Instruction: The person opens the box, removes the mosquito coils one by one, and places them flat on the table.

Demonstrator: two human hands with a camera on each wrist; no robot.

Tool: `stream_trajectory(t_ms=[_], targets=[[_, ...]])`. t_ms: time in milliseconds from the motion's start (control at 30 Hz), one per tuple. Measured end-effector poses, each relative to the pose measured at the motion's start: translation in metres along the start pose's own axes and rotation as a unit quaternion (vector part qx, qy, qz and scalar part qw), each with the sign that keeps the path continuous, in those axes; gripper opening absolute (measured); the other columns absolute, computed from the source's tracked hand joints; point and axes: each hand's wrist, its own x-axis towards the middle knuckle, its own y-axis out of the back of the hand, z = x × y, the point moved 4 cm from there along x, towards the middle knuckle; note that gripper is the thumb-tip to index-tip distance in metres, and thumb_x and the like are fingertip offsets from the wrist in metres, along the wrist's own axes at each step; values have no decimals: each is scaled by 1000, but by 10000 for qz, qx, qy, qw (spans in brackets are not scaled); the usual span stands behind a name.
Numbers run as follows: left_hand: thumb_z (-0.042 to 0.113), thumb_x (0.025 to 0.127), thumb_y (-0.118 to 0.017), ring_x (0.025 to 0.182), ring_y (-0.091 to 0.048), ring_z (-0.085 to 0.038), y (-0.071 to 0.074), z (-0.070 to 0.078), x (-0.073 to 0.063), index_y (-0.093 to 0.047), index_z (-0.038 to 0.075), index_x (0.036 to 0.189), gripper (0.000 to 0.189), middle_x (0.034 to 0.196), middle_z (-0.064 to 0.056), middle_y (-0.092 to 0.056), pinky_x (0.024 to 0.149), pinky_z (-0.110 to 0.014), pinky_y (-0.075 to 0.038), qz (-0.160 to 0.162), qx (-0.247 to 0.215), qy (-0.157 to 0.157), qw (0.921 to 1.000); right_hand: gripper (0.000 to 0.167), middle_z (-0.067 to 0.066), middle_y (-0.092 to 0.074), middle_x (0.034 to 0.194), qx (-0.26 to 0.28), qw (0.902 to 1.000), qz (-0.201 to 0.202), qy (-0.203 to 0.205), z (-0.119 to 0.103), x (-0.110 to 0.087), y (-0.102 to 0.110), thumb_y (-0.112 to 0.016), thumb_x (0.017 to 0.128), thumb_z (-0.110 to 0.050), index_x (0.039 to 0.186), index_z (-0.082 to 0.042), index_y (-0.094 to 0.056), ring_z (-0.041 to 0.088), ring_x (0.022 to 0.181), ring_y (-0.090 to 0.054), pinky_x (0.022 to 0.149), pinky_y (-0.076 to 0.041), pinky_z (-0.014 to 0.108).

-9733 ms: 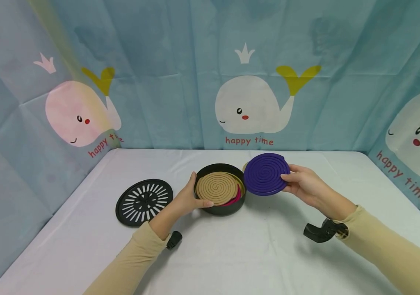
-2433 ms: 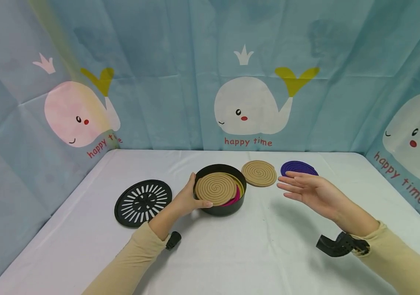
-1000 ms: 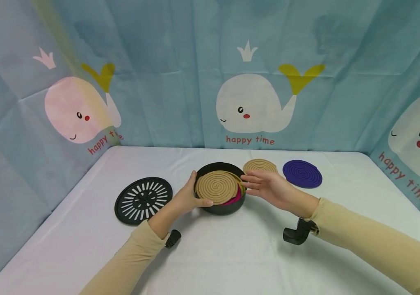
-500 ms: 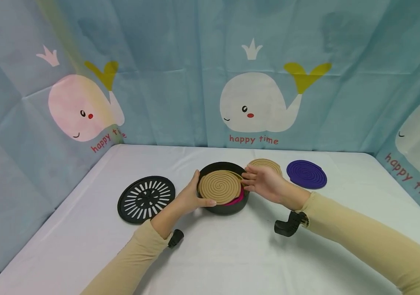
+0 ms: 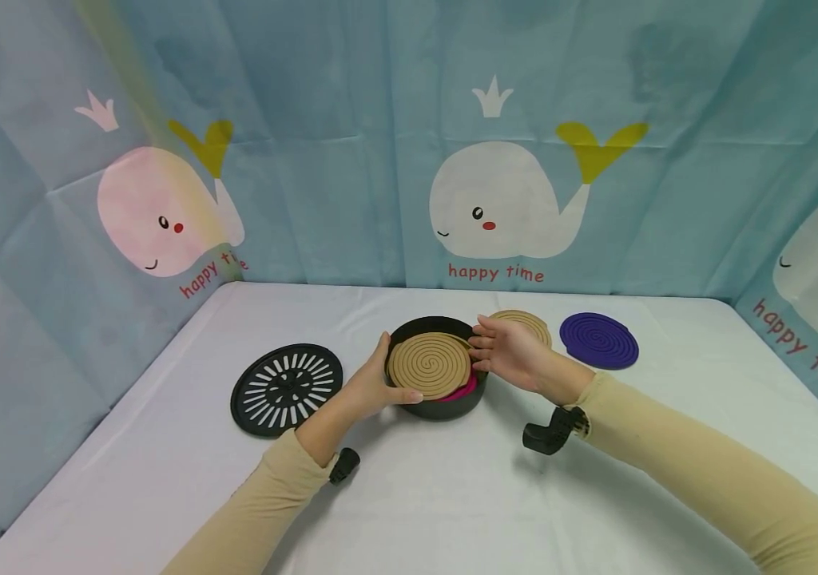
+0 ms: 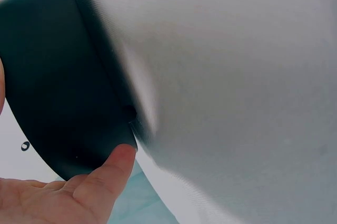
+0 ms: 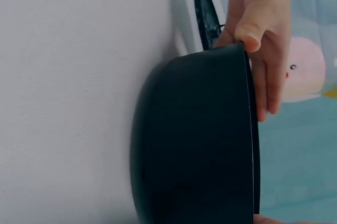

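Observation:
My left hand [image 5: 369,385] grips the side of a round black mosquito coil holder [image 5: 434,409], its thumb along the near rim. In the left wrist view a fingertip [image 6: 122,155] presses low on the dark wall. Inside the holder a tan mosquito coil [image 5: 429,364] lies on top, tilted, with pink [image 5: 462,388] and yellow edges showing beneath it. My right hand [image 5: 513,355] is at the holder's right rim, its fingers fairly straight and reaching over the coils' edges. In the right wrist view only a sliver of it shows beside the holder [image 7: 197,134].
A black slotted lid [image 5: 287,390] lies left of the holder. Behind my right hand another tan coil [image 5: 533,322] lies partly covered on the white tablecloth [image 5: 452,495]. Farther right rests a purple coil [image 5: 599,340]. A blue whale-print curtain [image 5: 337,200] hangs behind the table.
My right hand earlier held the purple coil, laid it down at the right, and came back left to the holder's rim. My left hand has kept its grip on the holder.

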Motion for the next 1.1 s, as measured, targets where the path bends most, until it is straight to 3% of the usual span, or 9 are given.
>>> stream_trajectory(t_ms=[367, 700, 833, 933, 1033, 1100], targets=[[23, 78, -84, 145, -15, -37, -1, -2, 1, 1, 3, 156, 117, 160, -18, -8, 115, -51, -17, 27, 82, 34, 10000, 67, 30, 19, 155, 187, 9996, -225, 24, 1, -3, 2, -24, 106, -25, 148, 8, 16, 43, 144, 11, 116, -4, 52], [23, 78, -83, 145, -13, -35, -1, -2, 0, 2, 3, 156, 117, 161, -16, -5, 116, -49, -16, 22, 51, 49, 10000, 61, 28, 17, 156, 582, 9972, -473, 12, -1, -6, 9, -20, 105, -16, 149, 7, 16, 39, 145, 9, 114, -6, 58], [23, 78, -83, 145, -13, -36, 0, -2, 1, 2, 2, 155, 117, 161, -16, -4, 116, -50, -16, 2, 72, -7, 10000, 49, 28, 13, 157, 585, 9975, -388, -14, -2, -6, 11, -21, 106, -15, 147, 7, -7, 38, 146, 6, 114, -8, 57], [23, 78, -83, 145, -13, -36, 0, -2, 2, 2, 2, 155, 117, 161, -16, -4, 116, -50, -16, 5, 82, -32, 10000, 30, 28, 11, 157, 536, 9980, -333, -84, -3, -5, 11, -22, 106, -14, 130, 3, -27, 38, 146, 3, 114, -10, 56], [23, 78, -83, 146, -12, -35, -1, -1, 1, 2, 2, 155, 117, 161, -15, -3, 116, -50, -16, 5, 84, -13, 10000, 22, 27, 10, 157, 484, 9983, -275, -155, -5, -5, 10, -22, 106, -13, 119, 1, -34, 37, 146, 1, 114, -11, 55], [23, 78, -83, 145, -13, -36, -1, 0, 1, 2, 2, 155, 117, 161, -16, -4, 116, -50, -17, 7, 110, -13, 9999, 27, 27, 9, 158, 441, 9985, -222, -218, -5, -3, 10, -23, 106, -12, 125, 4, -32, 37, 146, 0, 114, -12, 55]])
